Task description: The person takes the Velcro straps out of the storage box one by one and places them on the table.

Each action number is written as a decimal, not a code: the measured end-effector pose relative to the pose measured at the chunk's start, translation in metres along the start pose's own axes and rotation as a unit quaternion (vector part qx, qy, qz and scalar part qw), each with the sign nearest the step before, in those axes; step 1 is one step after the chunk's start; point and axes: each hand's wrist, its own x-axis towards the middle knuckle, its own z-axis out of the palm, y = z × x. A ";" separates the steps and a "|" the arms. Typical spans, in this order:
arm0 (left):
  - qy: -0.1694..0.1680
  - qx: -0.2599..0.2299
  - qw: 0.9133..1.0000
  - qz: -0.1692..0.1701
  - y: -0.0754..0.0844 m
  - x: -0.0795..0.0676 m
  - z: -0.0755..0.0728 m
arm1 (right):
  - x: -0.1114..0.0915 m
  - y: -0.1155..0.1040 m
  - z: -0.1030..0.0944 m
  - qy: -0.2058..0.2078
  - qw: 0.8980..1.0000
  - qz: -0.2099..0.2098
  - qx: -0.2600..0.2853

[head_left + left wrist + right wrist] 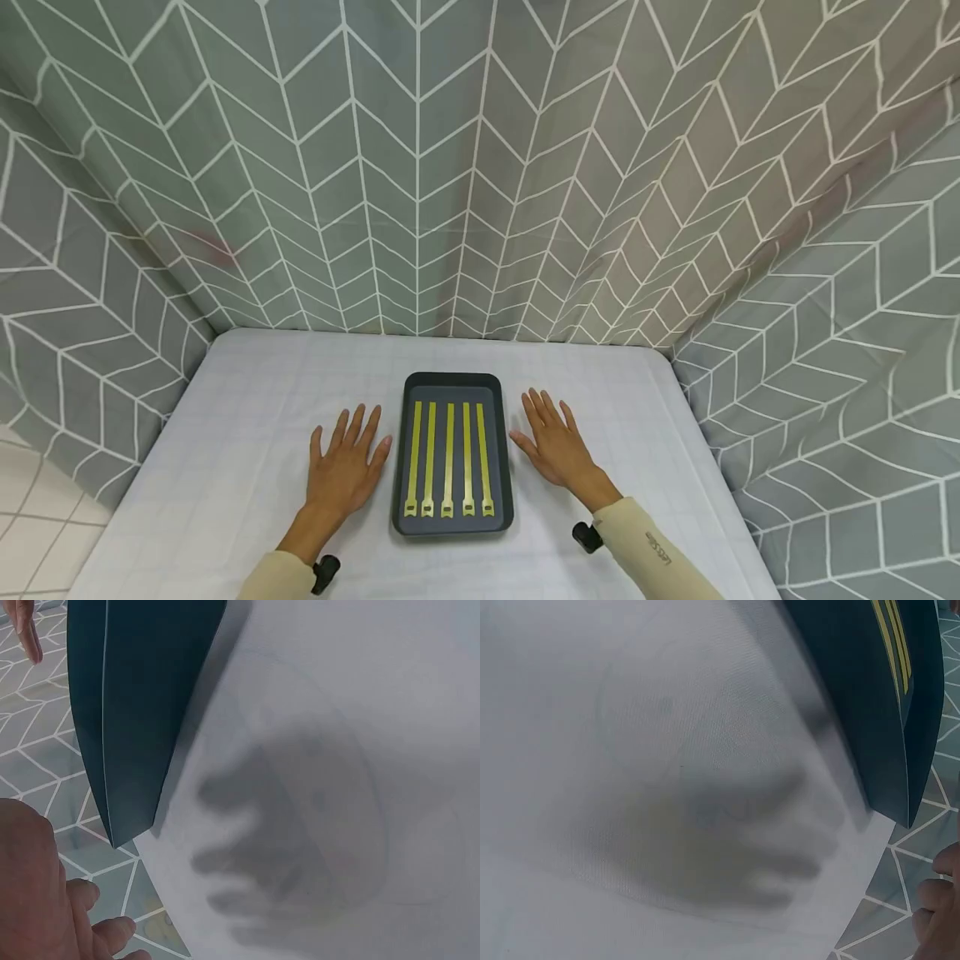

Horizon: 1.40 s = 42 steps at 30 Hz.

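Note:
A dark grey rectangular tray (453,381) lies on the white-covered table, its long sides running away from me. Inside it, several yellow cable straps (449,458) are laid side by side, slotted heads toward me. My left hand (341,471) is spread just left of the tray, apart from it and holding nothing. To the tray's right, my right hand (558,450) is likewise spread and holds nothing. The left wrist view has the tray's dark outer wall (142,712) with the left hand (37,892) at the lower left. In the right wrist view, the right hand (939,904) shows only partly.
A pale cloth covers the table (255,400). Grey curtains (450,167) with a white chevron pattern hang behind it and on both sides. Each wrist carries a small black device (326,573). Light floor tiles (45,517) show at the lower left.

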 end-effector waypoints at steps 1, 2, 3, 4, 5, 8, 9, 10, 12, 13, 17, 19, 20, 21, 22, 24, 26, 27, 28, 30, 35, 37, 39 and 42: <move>-0.002 -0.001 1.000 0.000 0.000 -0.001 0.001 | 0.000 0.000 0.000 -0.002 1.000 -0.001 -0.002; -0.002 -0.001 1.000 0.000 0.001 -0.001 0.001 | -0.001 -0.001 0.001 -0.003 1.000 -0.003 -0.002; -0.002 -0.003 1.000 0.000 0.001 -0.002 0.002 | -0.001 -0.001 0.001 -0.001 1.000 -0.006 -0.003; -0.001 -0.005 1.000 0.000 0.002 -0.003 0.003 | -0.002 -0.001 0.002 0.003 1.000 -0.010 -0.002; 0.002 -0.009 1.000 0.001 0.003 -0.004 0.004 | -0.002 -0.002 0.002 0.007 1.000 -0.014 0.001; 0.002 -0.035 0.999 0.013 0.009 -0.007 0.009 | -0.001 -0.005 0.003 0.016 0.999 -0.033 0.010; -0.002 -0.048 0.999 0.018 0.011 -0.009 0.011 | 0.001 -0.006 0.004 0.016 0.999 -0.040 0.012; -0.006 -0.064 0.998 0.023 0.013 -0.010 0.013 | 0.002 -0.007 0.004 0.014 0.999 -0.045 0.015; -0.016 -0.094 0.995 0.033 0.017 -0.014 0.019 | 0.006 -0.010 0.004 0.005 0.999 -0.052 0.014; -0.016 -0.106 0.993 0.039 0.019 -0.015 0.021 | 0.007 -0.012 0.003 0.002 0.999 -0.053 0.012; 0.009 -0.123 0.991 0.056 0.021 -0.014 0.026 | 0.016 -0.017 0.002 0.003 0.999 -0.055 -0.002; 0.018 -0.127 0.990 0.060 0.021 -0.012 0.027 | 0.018 -0.019 0.002 0.004 0.998 -0.057 -0.005; 0.017 -0.131 0.990 0.059 0.021 -0.012 0.027 | 0.018 -0.020 0.002 0.001 0.998 -0.058 -0.006; 0.012 -0.135 0.989 0.056 0.020 -0.012 0.027 | 0.019 -0.021 0.003 -0.003 0.998 -0.058 -0.007; 0.007 -0.140 0.989 0.052 0.020 -0.013 0.027 | 0.018 -0.022 0.004 -0.007 0.998 -0.059 -0.008; -0.003 -0.147 0.988 0.048 0.019 -0.015 0.027 | 0.017 -0.024 0.006 -0.013 0.998 -0.062 -0.011; -0.011 -0.157 0.987 0.046 0.018 -0.018 0.027 | 0.016 -0.027 0.008 -0.016 0.998 -0.067 -0.010; -0.014 -0.162 0.986 0.048 0.018 -0.020 0.027 | 0.016 -0.029 0.009 -0.015 0.997 -0.071 -0.007; -0.016 -0.170 0.984 0.049 0.017 -0.020 0.027 | 0.016 -0.030 0.009 -0.012 0.997 -0.076 -0.004; -0.024 -0.190 0.980 0.053 0.015 -0.021 0.028 | 0.016 -0.032 0.011 -0.005 0.996 -0.090 0.000; -0.052 -0.241 0.967 0.060 0.009 -0.020 0.032 | 0.019 -0.041 0.014 -0.001 0.990 -0.138 -0.006; -0.061 -0.257 0.963 0.058 0.007 -0.020 0.032 | 0.022 -0.045 0.014 -0.009 0.988 -0.155 -0.010; -0.068 -0.270 0.959 0.055 0.006 -0.019 0.032 | 0.025 -0.050 0.014 -0.019 0.986 -0.167 -0.014; -0.066 -0.278 0.956 0.060 0.005 -0.018 0.032 | 0.032 -0.056 0.014 -0.034 0.982 -0.185 -0.021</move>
